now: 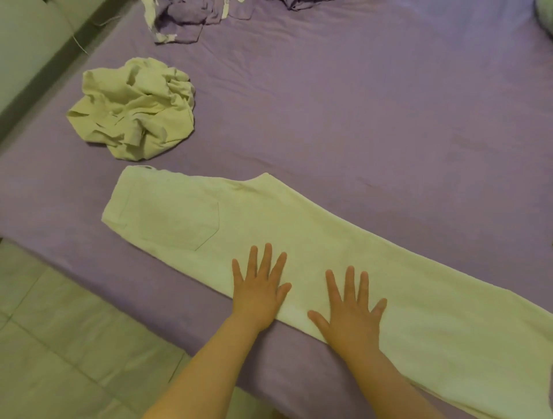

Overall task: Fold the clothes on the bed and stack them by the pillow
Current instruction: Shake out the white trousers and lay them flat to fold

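Note:
A pair of pale trousers (299,239) lies flat along the near edge of the purple bed (374,104), folded lengthwise with a back pocket showing at the left end. My left hand (260,287) and my right hand (350,308) press flat on the trousers side by side, fingers spread, holding nothing. A crumpled pale garment (134,110) sits on the bed to the far left. A crumpled purple garment (182,21) lies at the top edge of the bed. A pillow corner (544,15) shows at the top right.
A tiled floor (59,344) runs along the near left of the bed. A pale wall or bed frame (27,39) stands at the far left. Another dark garment (299,3) peeks in at the top.

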